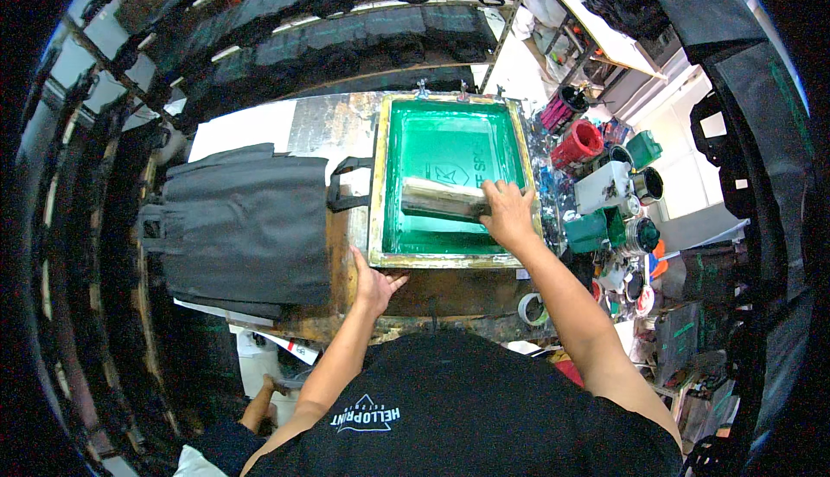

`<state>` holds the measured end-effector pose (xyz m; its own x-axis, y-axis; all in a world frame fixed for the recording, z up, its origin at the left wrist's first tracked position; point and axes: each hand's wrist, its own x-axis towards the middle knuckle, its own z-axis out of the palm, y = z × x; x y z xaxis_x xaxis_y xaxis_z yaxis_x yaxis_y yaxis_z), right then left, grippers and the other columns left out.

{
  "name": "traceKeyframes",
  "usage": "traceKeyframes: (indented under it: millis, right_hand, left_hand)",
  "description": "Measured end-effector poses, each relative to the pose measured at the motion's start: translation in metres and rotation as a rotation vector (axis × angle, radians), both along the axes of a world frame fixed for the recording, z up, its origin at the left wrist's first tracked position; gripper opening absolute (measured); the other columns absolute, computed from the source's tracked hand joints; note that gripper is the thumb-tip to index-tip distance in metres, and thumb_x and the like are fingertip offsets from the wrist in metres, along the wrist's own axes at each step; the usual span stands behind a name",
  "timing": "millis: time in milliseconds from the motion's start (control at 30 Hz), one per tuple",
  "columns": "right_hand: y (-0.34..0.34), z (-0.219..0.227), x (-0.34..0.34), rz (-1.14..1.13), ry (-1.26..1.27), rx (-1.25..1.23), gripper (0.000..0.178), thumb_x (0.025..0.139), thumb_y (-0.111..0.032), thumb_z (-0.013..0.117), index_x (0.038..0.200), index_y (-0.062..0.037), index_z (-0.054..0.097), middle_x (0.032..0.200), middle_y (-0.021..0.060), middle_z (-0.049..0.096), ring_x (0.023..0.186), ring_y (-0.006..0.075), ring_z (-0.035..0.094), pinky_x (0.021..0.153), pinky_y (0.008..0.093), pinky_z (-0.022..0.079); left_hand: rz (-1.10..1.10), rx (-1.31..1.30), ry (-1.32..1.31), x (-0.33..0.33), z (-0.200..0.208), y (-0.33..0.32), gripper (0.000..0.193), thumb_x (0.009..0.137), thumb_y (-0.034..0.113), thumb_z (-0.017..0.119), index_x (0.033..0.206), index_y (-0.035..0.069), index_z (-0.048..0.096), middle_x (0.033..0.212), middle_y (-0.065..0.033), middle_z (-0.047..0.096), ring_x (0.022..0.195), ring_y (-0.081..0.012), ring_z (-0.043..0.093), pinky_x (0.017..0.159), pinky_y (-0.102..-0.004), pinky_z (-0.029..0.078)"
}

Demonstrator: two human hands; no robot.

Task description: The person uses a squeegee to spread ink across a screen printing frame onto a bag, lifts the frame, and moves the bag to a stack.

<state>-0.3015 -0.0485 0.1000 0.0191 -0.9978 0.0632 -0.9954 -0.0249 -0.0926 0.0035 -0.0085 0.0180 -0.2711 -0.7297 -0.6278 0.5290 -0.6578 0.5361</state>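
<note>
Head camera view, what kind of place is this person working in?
Most likely a screen-printing workshop. The right hand grips a squeegee inside a wooden-framed screen flooded with green ink, a stack of dark tote bags lies beside it, and ink pots crowd the right side.

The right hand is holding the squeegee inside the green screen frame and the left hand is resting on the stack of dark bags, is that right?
Not quite. In the head view the left hand rests at the near edge of the screen frame, not on the dark bags. The right hand does hold the squeegee.
</note>
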Motion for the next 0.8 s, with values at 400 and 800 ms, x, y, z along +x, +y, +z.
traceKeyframes:
  millis: [400,800]
  right_hand:
    - [0.029,-0.020,0.022,0.155,0.028,0.073,0.064,0.071,-0.024,0.085,0.125,-0.0139,0.053,0.111,0.0092,0.064,0.109,0.0314,0.061,0.091,0.0596,0.038]
    - [-0.023,-0.046,0.029,0.051,0.125,-0.204,0.038,0.088,-0.010,0.064,0.125,-0.0176,0.057,0.109,0.0066,0.062,0.106,0.0268,0.060,0.098,0.0628,0.035]
  left_hand:
    - [-0.010,-0.023,0.065,0.004,-0.002,-0.001,0.125,0.079,0.098,0.032,0.165,0.014,0.000,0.169,-0.0224,0.012,0.151,-0.0499,0.021,0.119,-0.0625,0.028]
    - [-0.045,-0.020,0.047,0.006,0.007,0.000,0.121,0.083,0.095,0.030,0.165,0.012,0.000,0.168,-0.0238,0.012,0.150,-0.0513,0.023,0.118,-0.0595,0.032]
